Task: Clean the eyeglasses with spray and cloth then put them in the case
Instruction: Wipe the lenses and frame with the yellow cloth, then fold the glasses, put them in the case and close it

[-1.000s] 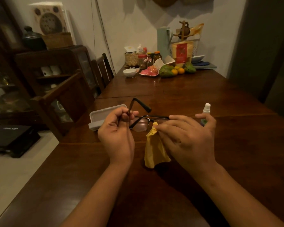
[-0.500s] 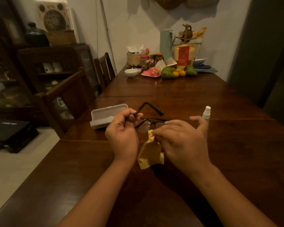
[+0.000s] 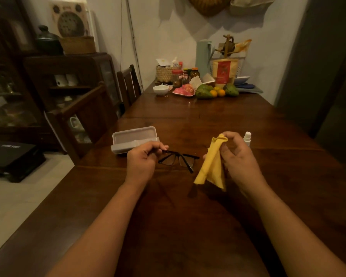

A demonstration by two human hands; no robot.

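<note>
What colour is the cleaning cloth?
Yellow; the cloth shows clearly in the head view, hanging from the right hand.

Dark wooden table point(image 3: 188, 226): bare near and mid-surface, passable; obstructions are open grey plastic case point(image 3: 133, 139) left, small white spray bottle point(image 3: 247, 138) right, black-framed eyeglasses point(image 3: 178, 159) between, clutter at far end.

The glasses point(image 3: 177, 159) are over the counter point(image 3: 188, 216), between the two hands. The left hand point(image 3: 143, 159) is at their left end. The right hand point(image 3: 238, 156) is to their right, with the cloth point(image 3: 212, 166) hanging from it. The open case point(image 3: 133, 139) lies behind the left hand. The spray bottle point(image 3: 247, 138) stands behind the right hand. Food and jars point(image 3: 198, 84) sit at the far end.
</note>
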